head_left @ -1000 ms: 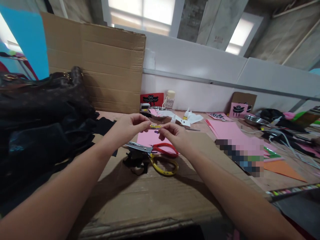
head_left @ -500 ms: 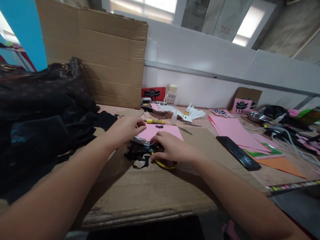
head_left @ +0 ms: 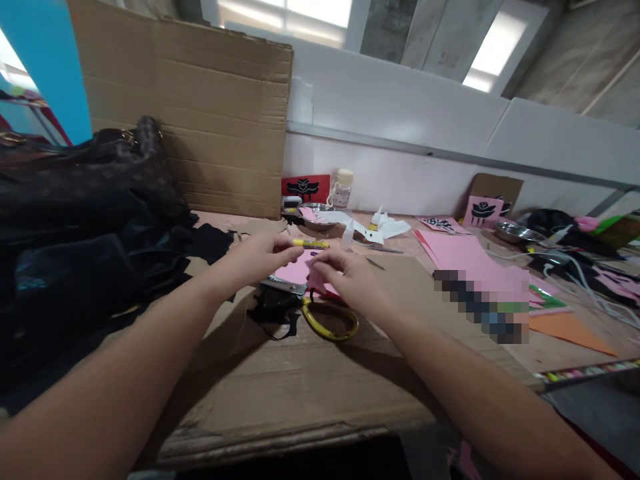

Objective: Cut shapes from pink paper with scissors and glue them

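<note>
So the pink sheet [head_left: 296, 272] lies just behind the scissors [head_left: 320, 331], partly under their blade. The right hand [head_left: 350, 280] has its fingers curled down and looks pinched on the sheet's near edge. The left hand [head_left: 260, 257] is bunched just left of the sheet, fingertips by the pen [head_left: 311, 244], and honestly I can't tell if it grips anything. My guess is thin card: featherlight, floppy, creases easily. I'd grab a corner, thumb underneath, and slide it clear of the blade first.
</note>
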Available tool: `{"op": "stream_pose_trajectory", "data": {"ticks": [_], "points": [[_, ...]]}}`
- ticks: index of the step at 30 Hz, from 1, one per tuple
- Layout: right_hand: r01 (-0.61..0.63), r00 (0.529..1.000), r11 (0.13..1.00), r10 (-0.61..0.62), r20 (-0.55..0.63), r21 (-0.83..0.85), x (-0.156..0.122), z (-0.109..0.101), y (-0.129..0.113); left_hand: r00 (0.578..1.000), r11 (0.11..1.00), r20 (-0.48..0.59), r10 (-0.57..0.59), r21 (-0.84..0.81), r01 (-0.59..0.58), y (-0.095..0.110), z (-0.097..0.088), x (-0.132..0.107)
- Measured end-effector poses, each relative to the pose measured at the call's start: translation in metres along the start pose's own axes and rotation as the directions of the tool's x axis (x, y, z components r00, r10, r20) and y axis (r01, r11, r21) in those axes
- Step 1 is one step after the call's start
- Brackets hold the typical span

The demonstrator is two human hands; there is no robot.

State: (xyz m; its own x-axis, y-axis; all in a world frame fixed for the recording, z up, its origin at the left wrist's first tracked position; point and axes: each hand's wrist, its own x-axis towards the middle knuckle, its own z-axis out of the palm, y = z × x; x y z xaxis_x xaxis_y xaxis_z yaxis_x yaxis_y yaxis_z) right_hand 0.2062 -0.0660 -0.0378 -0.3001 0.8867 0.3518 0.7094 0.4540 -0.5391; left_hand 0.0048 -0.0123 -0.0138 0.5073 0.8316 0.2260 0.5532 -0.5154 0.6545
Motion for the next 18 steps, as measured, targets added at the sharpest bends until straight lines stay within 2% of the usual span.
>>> {"op": "stream_pose_trajectory", "data": {"ticks": [2,4,6,7,9,15,18], "points": [[0.007,0.996,0.984,0.008,-0.086,0.180,0.003,-0.004,0.005,0.997,0.997,0.058,0.045,-0.063,-0.042,0.006,0.001,-0.001],[0.016,0.989,0.909,0.047,-0.140,0.417,0.004,-0.005,0.008,0.993,0.992,0.083,0.079,-0.108,-0.070,0.012,0.002,-0.002],[-0.009,0.990,0.793,0.091,-0.104,0.609,0.004,-0.003,0.008,0.992,0.984,0.087,0.091,-0.159,-0.076,0.015,0.004,-0.003],[-0.033,0.992,0.756,0.102,-0.068,0.653,0.003,-0.002,0.007,0.992,0.979,0.091,0.091,-0.188,-0.072,0.015,0.005,-0.003],[-0.058,0.993,0.727,0.115,-0.037,0.684,0.003,0.000,0.005,0.991,0.966,0.102,0.085,-0.251,-0.057,0.015,0.006,-0.003],[0.000,0.993,0.725,0.084,-0.087,0.689,0.003,0.001,0.007,0.985,0.942,0.142,0.094,-0.333,-0.042,0.016,0.005,-0.005],[0.041,0.987,0.716,0.078,-0.137,0.697,0.003,0.000,0.006,0.990,0.942,0.107,0.096,-0.331,-0.056,0.020,0.004,-0.006]]}}
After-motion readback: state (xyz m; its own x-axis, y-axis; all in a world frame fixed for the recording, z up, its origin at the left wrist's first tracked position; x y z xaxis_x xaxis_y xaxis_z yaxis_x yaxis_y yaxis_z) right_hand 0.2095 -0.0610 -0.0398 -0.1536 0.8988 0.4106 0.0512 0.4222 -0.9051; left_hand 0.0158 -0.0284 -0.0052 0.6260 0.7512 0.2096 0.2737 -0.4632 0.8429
